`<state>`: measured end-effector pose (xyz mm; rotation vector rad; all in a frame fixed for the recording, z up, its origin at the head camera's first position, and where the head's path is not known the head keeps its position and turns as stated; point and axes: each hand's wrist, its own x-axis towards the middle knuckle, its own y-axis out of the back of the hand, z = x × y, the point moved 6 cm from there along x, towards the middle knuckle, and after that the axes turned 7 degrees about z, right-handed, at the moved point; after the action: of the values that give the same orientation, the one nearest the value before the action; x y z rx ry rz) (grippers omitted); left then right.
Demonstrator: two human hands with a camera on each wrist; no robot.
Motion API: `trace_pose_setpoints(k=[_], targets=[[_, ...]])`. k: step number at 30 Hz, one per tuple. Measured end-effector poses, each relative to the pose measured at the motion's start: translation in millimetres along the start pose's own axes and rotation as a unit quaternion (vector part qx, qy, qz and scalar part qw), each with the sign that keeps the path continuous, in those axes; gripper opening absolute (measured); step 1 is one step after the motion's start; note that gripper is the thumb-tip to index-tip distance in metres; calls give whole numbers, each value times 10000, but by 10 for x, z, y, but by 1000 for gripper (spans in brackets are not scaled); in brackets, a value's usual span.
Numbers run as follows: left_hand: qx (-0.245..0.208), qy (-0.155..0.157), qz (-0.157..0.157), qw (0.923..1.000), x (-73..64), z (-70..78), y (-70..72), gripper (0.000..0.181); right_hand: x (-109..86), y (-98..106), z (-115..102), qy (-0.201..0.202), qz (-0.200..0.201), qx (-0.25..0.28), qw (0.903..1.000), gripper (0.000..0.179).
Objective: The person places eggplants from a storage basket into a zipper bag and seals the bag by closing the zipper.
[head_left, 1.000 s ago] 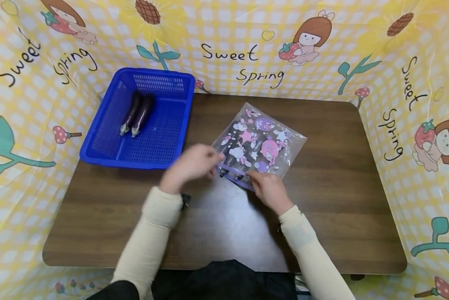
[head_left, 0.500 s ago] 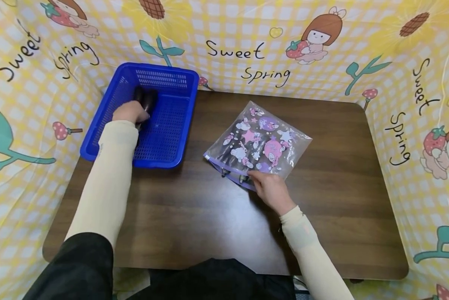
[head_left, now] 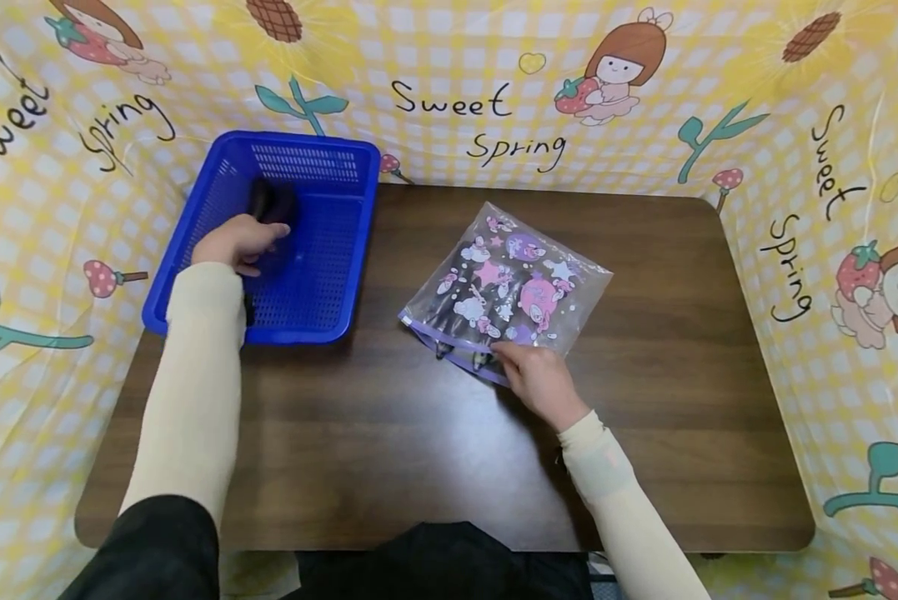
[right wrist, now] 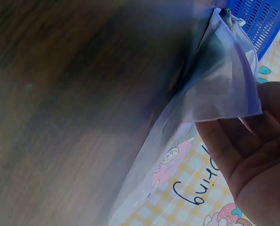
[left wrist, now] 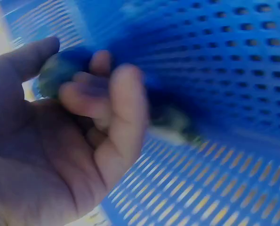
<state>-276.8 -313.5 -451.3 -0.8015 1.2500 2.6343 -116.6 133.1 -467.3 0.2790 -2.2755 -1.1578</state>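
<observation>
In the blue basket, my left hand curls its fingers around a dark purple eggplant, blurred in the left wrist view and partly hidden by the fingers. A second eggplant lies behind those fingers, its green stem end showing. My right hand pinches the purple zip edge of a clear bag printed with pink and purple cartoon figures. Dark, long things lie inside the bag, their stem ends at its parted mouth. In the right wrist view, the bag's edge is held up by the fingers.
A brown wooden table bears the basket at its back left and the bag near the middle. Yellow checked cloth with cartoon prints stands up as walls along the back and both sides.
My left hand has left the bag's mouth and reached left into the basket, onto the eggplants, shifting slightly toward its near left side. The right hand keeps its pinch on the bag.
</observation>
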Motion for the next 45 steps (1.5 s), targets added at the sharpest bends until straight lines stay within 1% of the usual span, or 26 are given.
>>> trace_pose_setpoints(k=[2,5,8,10,11,13,15,17,19,21,23,25,26,28,30,32,34,37,40,43,45], targets=[[-396,-147,151,9990,-167,-20,65,62,-14,-1,-6,25,-56,-11,10000,21],[-690,-407,672,9945,-504,7,161,57,-43,-1,-20,66,-157,-10,9999,20],[-1091,-868,1157,9835,-875,148,214,47,-53,4,-29,83,-169,6,9998,21],[-1332,-1249,1345,9739,-1118,268,200,40,-48,18,-29,78,-105,42,9999,21],[-1400,-1432,1374,9701,-1237,326,175,37,-43,28,-28,82,-67,52,9999,21],[-1472,-1780,1357,9635,-1454,425,75,38,-31,47,-23,87,5,84,9999,22],[-1462,-2110,1172,9594,-1633,508,-78,45,-16,70,-18,95,73,96,9999,23],[-1506,-2384,933,9549,-1776,584,-270,54,-2,88,-12,98,110,75,9999,24],[-1563,-2592,650,9509,-1881,657,-486,60,13,101,-7,95,139,53,9998,24],[-1572,-2748,456,9475,-1956,724,-715,63,26,115,-3,76,176,25,9998,24],[-1538,-2896,243,9444,-2004,771,-950,63,42,131,-7,71,217,2,9997,24],[-1491,-3008,-63,9419,-2032,784,-1198,60,58,145,-11,59,253,-15,9997,23],[-1536,-3022,-270,9404,-2039,774,-1324,59,66,146,-10,44,262,-19,9996,23],[-1613,-2987,-730,9378,-2053,730,-1558,55,88,148,-12,12,268,-10,9996,23],[-1659,-2861,-1171,9364,-2062,663,-1758,52,111,141,-10,-39,250,-1,9997,22],[-1635,-2725,-1526,9358,-2065,595,-1910,51,133,135,-9,-89,233,-8,9997,22],[-1539,-2601,-1719,9376,-2056,529,-2024,50,151,130,-9,-129,225,-21,9997,21],[-1442,-2468,-1811,9410,-2026,455,-2167,48,164,127,-7,-160,252,-34,9995,19],[-1394,-2404,-1721,9451,-1987,425,-2300,46,172,128,-11,-154,299,-14,9994,18],[-1365,-2391,-1580,9483,-1942,452,-2418,45,179,125,-15,-138,332,-8,9994,17],[-1386,-2326,-1543,9502,-1912,493,-2485,48,181,125,-15,-122,352,-13,9993,18]])
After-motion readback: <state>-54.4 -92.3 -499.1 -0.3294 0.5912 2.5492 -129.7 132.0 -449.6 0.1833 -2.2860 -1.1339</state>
